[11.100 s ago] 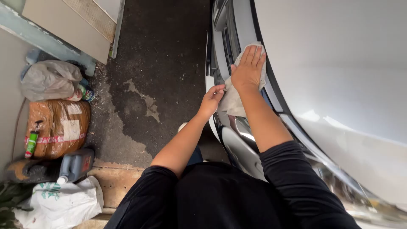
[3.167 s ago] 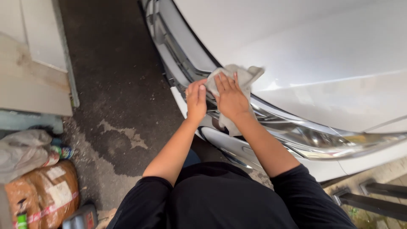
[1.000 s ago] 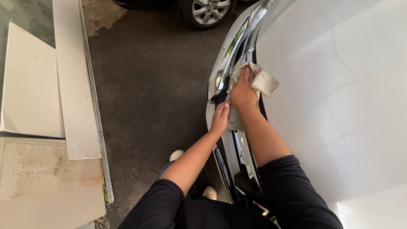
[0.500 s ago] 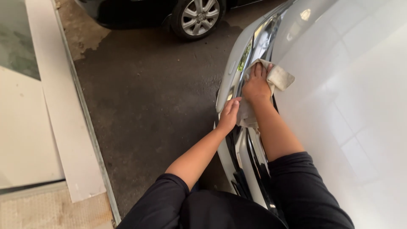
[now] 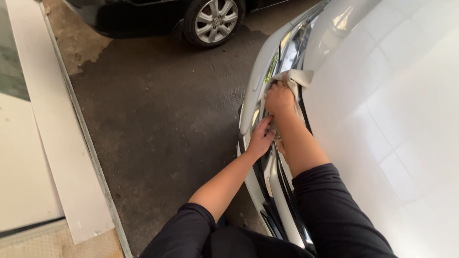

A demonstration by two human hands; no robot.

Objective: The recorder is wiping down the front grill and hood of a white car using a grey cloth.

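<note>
Your right hand [image 5: 279, 98] is closed on a beige cloth [image 5: 297, 78], pressing it against the chrome grille [image 5: 287, 50] at the front edge of the white car's hood [image 5: 382, 119]. Your left hand [image 5: 260, 138] lies flat, fingers together, on the bumper [image 5: 248, 119] just below. The floor [image 5: 167, 119] is dark, stained concrete. A black car's wheel [image 5: 213, 19] stands ahead; pale boards [image 5: 52, 124] line the left.

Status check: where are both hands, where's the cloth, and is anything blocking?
Right hand pressing cloth on white car's grille. Left hand flat on bumper, cloth tail by fingertips. Nothing blocking.
</note>
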